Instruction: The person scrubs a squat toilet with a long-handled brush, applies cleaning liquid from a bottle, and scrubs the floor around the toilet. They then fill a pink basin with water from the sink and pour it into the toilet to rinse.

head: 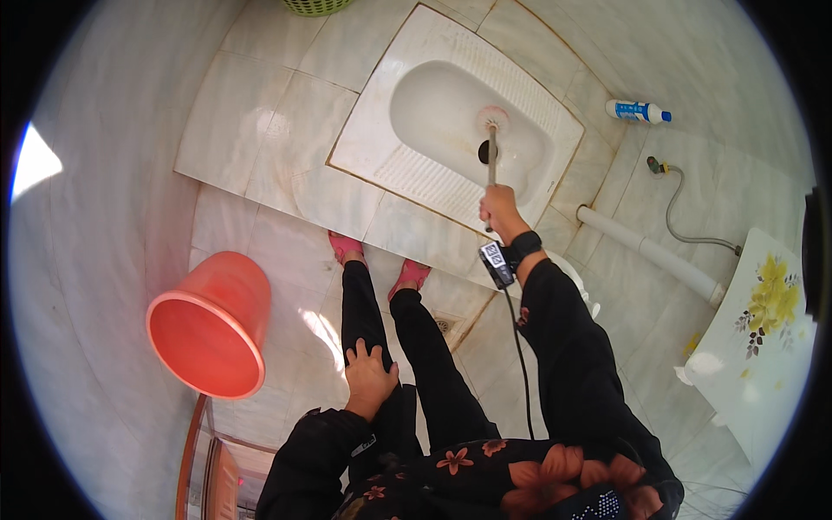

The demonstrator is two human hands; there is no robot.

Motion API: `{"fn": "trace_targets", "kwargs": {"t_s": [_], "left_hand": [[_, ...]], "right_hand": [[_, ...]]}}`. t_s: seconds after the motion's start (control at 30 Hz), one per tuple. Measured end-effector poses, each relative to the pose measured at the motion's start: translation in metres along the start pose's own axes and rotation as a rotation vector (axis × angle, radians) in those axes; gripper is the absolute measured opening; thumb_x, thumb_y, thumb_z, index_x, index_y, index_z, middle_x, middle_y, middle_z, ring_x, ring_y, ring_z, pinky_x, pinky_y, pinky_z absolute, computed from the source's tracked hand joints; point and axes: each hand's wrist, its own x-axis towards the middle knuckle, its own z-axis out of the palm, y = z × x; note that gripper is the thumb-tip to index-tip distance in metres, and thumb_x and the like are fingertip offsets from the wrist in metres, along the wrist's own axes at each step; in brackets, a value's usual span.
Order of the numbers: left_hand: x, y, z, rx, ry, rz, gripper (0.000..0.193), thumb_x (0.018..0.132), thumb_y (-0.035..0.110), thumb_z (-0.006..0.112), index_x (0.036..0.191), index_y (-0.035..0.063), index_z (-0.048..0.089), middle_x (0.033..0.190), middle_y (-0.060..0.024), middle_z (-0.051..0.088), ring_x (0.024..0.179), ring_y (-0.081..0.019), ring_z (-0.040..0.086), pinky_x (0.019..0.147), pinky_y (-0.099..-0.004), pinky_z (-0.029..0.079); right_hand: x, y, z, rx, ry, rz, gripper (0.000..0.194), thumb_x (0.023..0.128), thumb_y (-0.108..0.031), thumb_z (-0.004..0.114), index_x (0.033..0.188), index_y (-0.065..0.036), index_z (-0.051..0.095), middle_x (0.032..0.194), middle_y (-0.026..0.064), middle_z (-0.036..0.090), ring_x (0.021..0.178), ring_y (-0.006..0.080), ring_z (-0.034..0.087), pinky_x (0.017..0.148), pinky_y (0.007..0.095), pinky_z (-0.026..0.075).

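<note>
My right hand grips the handle of a toilet brush. The brush's round, pinkish-white bristle head rests against the inside of the white ceramic squat toilet, with the handle passing over the dark drain hole. On my right wrist sits a black band with a small cabled device. My left hand lies on my left thigh in black trousers, fingers spread and holding nothing.
A red plastic bucket stands at left. My pink shoes are by the raised tiled step. Along the right wall are a blue-and-white bottle, a flexible hose, a white pipe and a flowered basin. A green basket is at top.
</note>
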Motion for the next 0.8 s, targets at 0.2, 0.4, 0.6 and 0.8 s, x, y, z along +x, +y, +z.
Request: {"fn": "trace_targets", "kwargs": {"t_s": [0.2,0.4,0.6,0.8], "left_hand": [[-0.003,-0.002,0.001,-0.025,-0.014,-0.032,0.042,0.069,0.030,0.077,0.098,0.0038,0.063,0.124,-0.0228,0.048,0.106,-0.0435,0.049,0.076,-0.0497,0.051],[-0.003,-0.001,-0.002,-0.083,-0.033,-0.079,0.042,0.068,0.028,0.077,0.100,0.0032,0.064,0.126,-0.0252,0.048,0.108,-0.0445,0.049,0.081,-0.0497,0.050],[-0.004,-0.003,0.004,-0.114,0.007,-0.107,0.042,0.067,0.028,0.077,0.099,0.0033,0.063,0.126,-0.0256,0.048,0.107,-0.0455,0.049,0.079,-0.0495,0.050],[-0.003,-0.004,0.010,-0.143,0.011,-0.112,0.041,0.070,0.030,0.074,0.097,0.0026,0.062,0.128,-0.0239,0.047,0.112,-0.0456,0.047,0.071,-0.0499,0.052]], "right_hand": [[-0.043,-0.039,0.086,-0.043,-0.301,0.011,0.020,0.095,-0.018,0.048,0.095,0.000,0.055,0.061,0.0038,0.045,0.041,0.0111,0.038,0.037,0.0283,0.034],[-0.025,-0.055,-0.047,0.014,-0.226,0.008,0.020,0.092,-0.019,0.056,0.095,0.001,0.055,0.066,0.0028,0.048,0.048,0.0091,0.040,0.041,0.0252,0.034],[-0.010,-0.048,-0.097,0.222,-0.064,0.390,0.006,0.092,-0.010,0.044,0.090,-0.005,0.046,0.062,-0.0002,0.041,0.043,0.0077,0.034,0.038,0.0222,0.027],[-0.014,-0.102,0.052,0.125,-0.606,0.057,0.010,0.092,-0.004,0.044,0.082,-0.003,0.045,0.065,-0.0037,0.040,0.048,0.0049,0.036,0.042,0.0181,0.029]]}}
